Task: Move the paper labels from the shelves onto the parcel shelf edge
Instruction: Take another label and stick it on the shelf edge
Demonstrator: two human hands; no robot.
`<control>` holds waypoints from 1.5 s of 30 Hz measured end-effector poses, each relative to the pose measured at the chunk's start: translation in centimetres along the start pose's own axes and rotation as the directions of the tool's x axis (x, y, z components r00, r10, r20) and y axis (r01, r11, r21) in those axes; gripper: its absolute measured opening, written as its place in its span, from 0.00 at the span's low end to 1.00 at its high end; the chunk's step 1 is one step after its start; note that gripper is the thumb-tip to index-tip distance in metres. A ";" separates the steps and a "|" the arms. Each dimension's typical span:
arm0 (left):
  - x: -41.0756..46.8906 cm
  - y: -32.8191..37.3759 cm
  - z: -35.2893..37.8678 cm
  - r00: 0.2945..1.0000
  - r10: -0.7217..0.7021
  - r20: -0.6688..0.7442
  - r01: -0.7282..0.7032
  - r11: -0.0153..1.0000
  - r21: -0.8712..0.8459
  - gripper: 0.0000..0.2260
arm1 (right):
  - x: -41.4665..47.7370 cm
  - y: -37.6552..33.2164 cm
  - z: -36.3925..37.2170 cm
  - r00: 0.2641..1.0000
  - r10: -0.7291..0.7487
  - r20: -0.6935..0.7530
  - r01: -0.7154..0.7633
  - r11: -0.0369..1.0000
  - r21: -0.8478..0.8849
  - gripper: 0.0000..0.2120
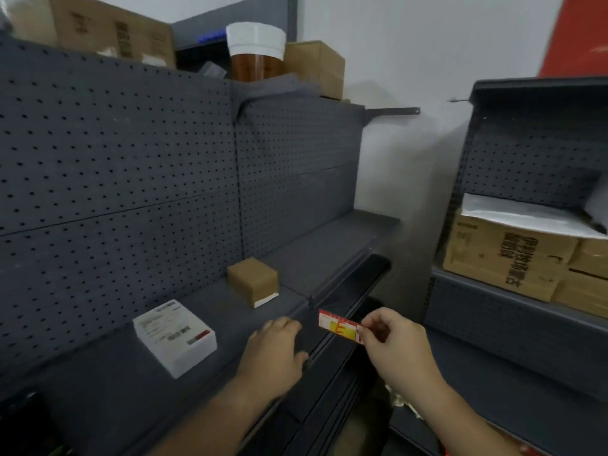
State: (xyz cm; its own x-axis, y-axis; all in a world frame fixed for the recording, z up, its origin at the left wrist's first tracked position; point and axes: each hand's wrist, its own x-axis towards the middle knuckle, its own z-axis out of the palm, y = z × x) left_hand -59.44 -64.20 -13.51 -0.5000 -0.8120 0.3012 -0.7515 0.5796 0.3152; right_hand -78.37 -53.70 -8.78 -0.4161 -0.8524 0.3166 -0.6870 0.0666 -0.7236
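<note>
Shelving [131,159] of grey pegboard fills the room's left; we see a second unit [526,166] right. Two parcels: white box [174,335], brown box [252,280]. One label [337,328], pinched by our right hand [393,345] at the shelf edge [342,291]; left hand [274,352] rests there, fingers curled.

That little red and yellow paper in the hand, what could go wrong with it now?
1. The right hand pinches the label only by one end, so it might bend or slip as it goes toward the shelf edge.
2. The left hand rests on that same edge, close to the label, and could get in the way.
3. The picture is blurry, so the label could go on crooked.
</note>
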 end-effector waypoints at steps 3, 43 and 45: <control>0.3 -2.8 -0.2 0.995 -0.099 -0.028 0.100 0.994 0.043 0.18 | 3.6 -0.6 3.5 0.991 -0.075 0.109 0.071 0.997 0.039 0.08; -6.9 -10.6 8.3 0.799 -0.480 -0.362 0.599 0.679 0.424 0.28 | 11.5 0.4 20.9 0.588 -0.454 0.669 0.321 0.891 0.322 0.04; -7.5 -11.0 8.9 0.821 -0.401 -0.407 0.561 0.699 0.443 0.25 | 11.4 0.5 21.2 0.587 -0.447 0.675 0.319 0.894 0.315 0.04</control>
State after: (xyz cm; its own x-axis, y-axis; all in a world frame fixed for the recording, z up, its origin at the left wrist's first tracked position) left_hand -51.23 -65.08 -27.23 0.0663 -0.8711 0.4867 -0.9967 -0.0812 -0.0096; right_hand -70.83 -74.35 -18.54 0.4653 -0.8800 0.0954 -0.5593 -0.3758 -0.7389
